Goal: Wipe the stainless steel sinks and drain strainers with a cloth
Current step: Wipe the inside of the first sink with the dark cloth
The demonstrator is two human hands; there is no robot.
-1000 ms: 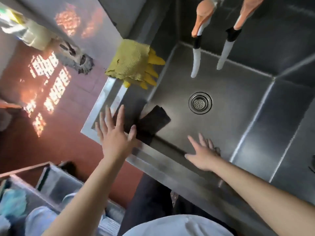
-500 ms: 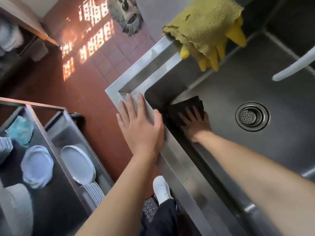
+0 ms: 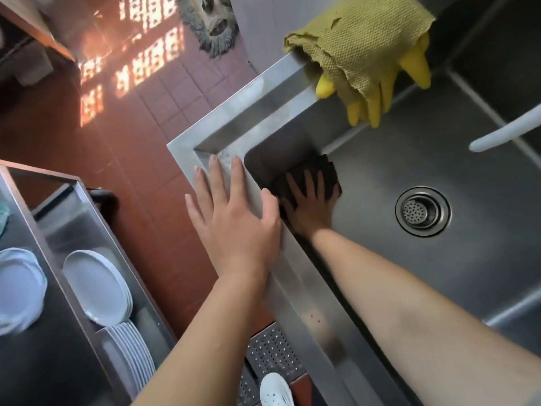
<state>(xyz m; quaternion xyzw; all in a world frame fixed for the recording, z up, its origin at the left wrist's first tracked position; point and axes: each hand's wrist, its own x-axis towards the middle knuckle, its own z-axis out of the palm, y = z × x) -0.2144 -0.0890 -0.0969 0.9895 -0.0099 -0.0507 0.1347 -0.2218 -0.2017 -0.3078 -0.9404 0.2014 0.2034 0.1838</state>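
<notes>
The sink [image 3: 439,288] is brushed silver-grey steel, its round drain strainer [image 3: 422,211] dotted with small holes, the cloth [image 3: 319,171] black, the draped rag [image 3: 360,36] mustard-yellow with a waffle weave over bright yellow gloves [image 3: 415,65], the floor tiles [image 3: 123,136] reddish-brown, the plates [image 3: 93,285] white.

Head view looks steeply down, close over the sink [image 3: 292,303] corner.

The person is showing two bare arms, with no sleeves covering them as far as the view goes. The left hand [image 3: 234,227] and the right hand [image 3: 310,206] are wearing no gloves, rings or watch. The nails are looking short and plain. Down at the bottom, one foot is wearing a white shoe [image 3: 275,389] with small holes in its top.
</notes>
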